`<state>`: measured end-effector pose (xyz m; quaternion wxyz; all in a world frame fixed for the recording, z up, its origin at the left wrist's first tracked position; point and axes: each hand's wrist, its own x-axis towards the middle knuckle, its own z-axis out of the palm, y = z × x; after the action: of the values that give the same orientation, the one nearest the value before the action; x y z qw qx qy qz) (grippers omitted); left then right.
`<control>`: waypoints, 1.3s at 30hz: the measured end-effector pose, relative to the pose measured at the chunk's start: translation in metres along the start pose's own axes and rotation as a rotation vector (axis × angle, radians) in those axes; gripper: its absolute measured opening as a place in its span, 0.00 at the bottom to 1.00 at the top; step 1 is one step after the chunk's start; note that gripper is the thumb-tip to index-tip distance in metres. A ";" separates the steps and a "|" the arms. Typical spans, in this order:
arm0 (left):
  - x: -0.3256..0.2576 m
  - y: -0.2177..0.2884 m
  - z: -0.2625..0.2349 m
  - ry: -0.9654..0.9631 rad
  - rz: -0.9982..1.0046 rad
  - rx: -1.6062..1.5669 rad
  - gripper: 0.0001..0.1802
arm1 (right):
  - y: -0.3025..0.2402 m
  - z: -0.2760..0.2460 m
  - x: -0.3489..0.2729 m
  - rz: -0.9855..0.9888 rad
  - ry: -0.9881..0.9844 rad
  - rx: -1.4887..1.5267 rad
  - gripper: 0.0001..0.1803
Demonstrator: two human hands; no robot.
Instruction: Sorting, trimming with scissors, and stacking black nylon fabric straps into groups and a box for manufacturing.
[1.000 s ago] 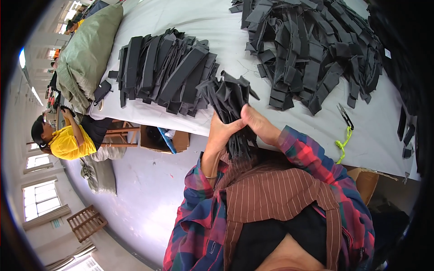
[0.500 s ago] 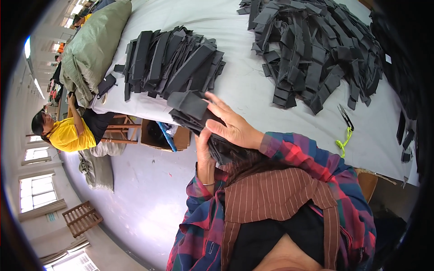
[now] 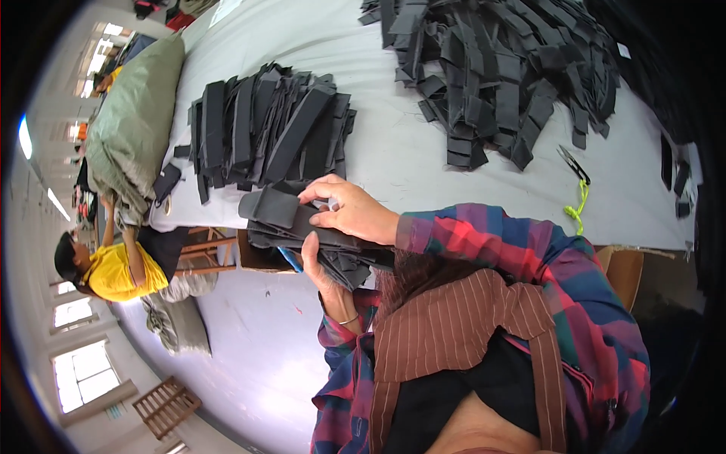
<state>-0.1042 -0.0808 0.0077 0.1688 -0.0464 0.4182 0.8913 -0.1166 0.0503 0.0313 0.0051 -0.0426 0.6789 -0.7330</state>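
Note:
A thick bundle of dark grey fabric strips (image 3: 302, 234) lies across my left hand (image 3: 329, 284), in front of my body at the table's near edge. That hand grips it from below, thumb up along its side; its other fingers are mostly hidden under the strips. My right hand (image 3: 355, 212) comes in from the right, its bent fingers and thumb closed on the edge of the top strip. Just beyond the bundle, a row of similar strips (image 3: 265, 129) lies on the white-covered table (image 3: 378, 144).
A larger heap of dark strips (image 3: 499, 76) spreads over the far right. Small thread snips (image 3: 576, 166) with a neon-yellow cord lie near the right edge. A stuffed green sack (image 3: 140, 113) stands at left, beside a person in yellow (image 3: 128, 268). Below the table is a cardboard box (image 3: 257, 253).
The bundle and both hands have shifted left in the view, and the bundle lies flatter. My right fingers have drawn in from stretched to bent on the top strip. The head view has turned slightly.

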 end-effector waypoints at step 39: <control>0.018 0.033 0.012 -0.294 -0.022 -0.181 0.32 | 0.067 -0.105 0.115 0.162 0.542 0.581 0.35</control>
<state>-0.1316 -0.0862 0.0351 0.2332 0.0651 0.3066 0.9205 -0.2414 0.1418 -0.0367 -0.1047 0.2090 0.4214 -0.8762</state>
